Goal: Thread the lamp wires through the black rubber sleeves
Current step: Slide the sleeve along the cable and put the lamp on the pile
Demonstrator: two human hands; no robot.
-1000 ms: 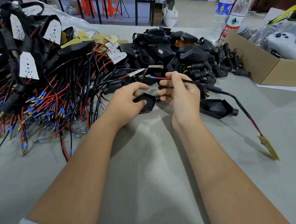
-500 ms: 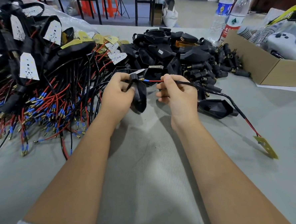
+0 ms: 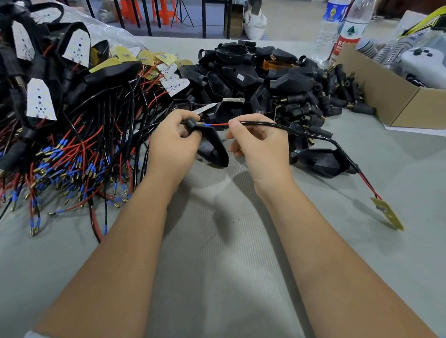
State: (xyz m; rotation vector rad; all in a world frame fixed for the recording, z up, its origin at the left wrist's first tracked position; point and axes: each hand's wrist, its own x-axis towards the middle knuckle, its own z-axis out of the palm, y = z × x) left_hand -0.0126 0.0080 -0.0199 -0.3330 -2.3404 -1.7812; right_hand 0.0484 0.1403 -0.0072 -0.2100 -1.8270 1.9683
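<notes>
Above the grey tabletop [image 3: 217,260], the left hand [image 3: 173,143] is gripping a black rubber sleeve [image 3: 211,146] steady while the right hand [image 3: 260,143] is pinching the red-and-black lamp wire [image 3: 255,123], aiming its tip at the opening.

wire pile [image 3: 59,158] left, box [image 3: 406,105] right
</notes>
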